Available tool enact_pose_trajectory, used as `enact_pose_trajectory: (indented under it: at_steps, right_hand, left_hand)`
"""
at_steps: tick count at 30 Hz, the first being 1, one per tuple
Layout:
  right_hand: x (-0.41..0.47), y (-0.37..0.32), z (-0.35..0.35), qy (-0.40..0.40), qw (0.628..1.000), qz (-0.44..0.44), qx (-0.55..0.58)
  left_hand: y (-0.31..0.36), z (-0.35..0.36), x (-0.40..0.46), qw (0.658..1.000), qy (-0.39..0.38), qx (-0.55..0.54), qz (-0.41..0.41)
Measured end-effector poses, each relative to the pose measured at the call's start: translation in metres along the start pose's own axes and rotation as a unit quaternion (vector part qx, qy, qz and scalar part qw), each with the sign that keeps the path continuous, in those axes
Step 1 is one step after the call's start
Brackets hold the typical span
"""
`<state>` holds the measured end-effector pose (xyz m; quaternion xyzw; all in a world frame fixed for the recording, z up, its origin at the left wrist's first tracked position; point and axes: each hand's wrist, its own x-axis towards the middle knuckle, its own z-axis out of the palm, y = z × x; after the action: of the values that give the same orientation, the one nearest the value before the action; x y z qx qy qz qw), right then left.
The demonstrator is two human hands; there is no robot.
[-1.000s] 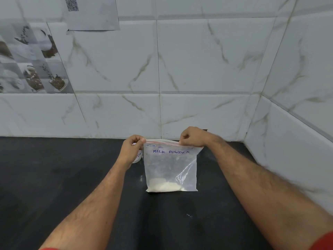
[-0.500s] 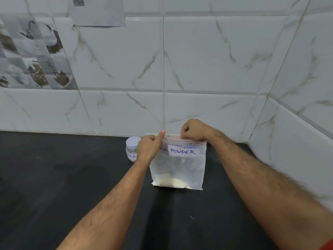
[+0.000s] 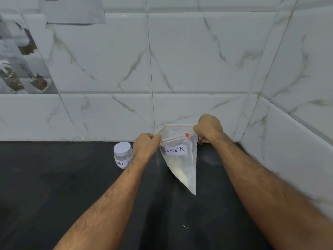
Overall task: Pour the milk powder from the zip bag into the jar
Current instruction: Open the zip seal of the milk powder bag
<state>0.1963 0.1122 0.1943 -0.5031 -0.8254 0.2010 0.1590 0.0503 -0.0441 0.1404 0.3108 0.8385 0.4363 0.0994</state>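
black counter (image 3: 54,195), both hands' grip pinching zip bag (image 3: 182,168) mouth, jar (image 3: 122,155) beside left hand (image 3: 146,144)

Left hand (image 3: 146,143) covers the start of the bag (image 3: 182,165) label, only "POWDER" legible; left forearm cuts the jar (image 3: 122,154) label to "MILK PO"; right hand (image 3: 209,129) hides the bag's right top corner; paper (image 3: 73,9) on the wall cropped by top edge.
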Motion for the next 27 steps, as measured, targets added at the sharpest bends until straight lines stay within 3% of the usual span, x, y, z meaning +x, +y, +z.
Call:
enact_pose_trajectory:
  at_steps: [5,14,21,27]
  right_hand:
    - [0.016,0.005,0.005,-0.077,0.989,0.055,0.117]
    - [0.057,0.046,0.007,0.008,0.957,0.123,0.264]
    - [0.074,0.103,0.026,0.013,0.941,0.172,0.292]
    - [0.079,0.126,0.036,0.017,0.968,0.139,0.209]
  left_hand:
    - [0.017,0.011,0.024,0.999,0.002,0.034,0.01]
    - [0.072,0.049,0.09,0.994,-0.037,0.087,0.046]
    - [0.1,0.112,0.107,0.978,-0.114,0.152,0.083]
    - [0.084,0.146,0.095,0.977,-0.133,0.146,0.081]
